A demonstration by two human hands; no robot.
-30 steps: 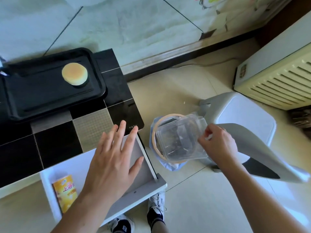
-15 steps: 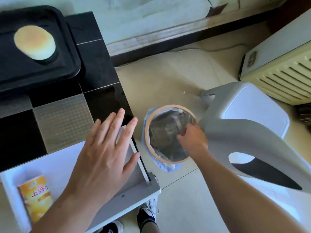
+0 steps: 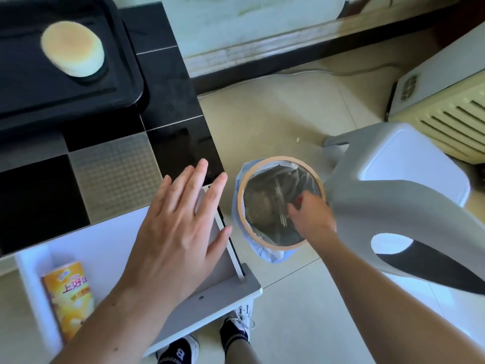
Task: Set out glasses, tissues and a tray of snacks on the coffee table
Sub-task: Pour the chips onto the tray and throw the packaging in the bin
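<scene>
Tray [image 3: 123, 74], black and shallow, occupies the upper left of the frame on the black-tiled coffee table [image 3: 173, 101]; a round pale cake [image 3: 73, 49] sits inside it, near its upper middle. Head view, lower left: an open white drawer [image 3: 105, 245] projects from the table's near edge, and a yellow printed snack box [image 3: 69, 295] lies in its left part. The left hand [image 3: 181, 229] hovers over the drawer's right end with fingers straight and slightly spread, holding nothing; whether it touches the drawer cannot be told. Centre of the frame: a round waste bin [image 3: 282, 160] with a tan rim and pale blue liner stands on the floor just beside the table's corner. The right hand [image 3: 312, 216] reaches into the bin's mouth, fingers curled downward; whether they pinch anything cannot be told. Right of the frame: a grey plastic stool [image 3: 409, 174] stands touching the bin's rim. Bottom centre: two dark sneakers [image 3: 207, 345] show beneath the drawer front.
</scene>
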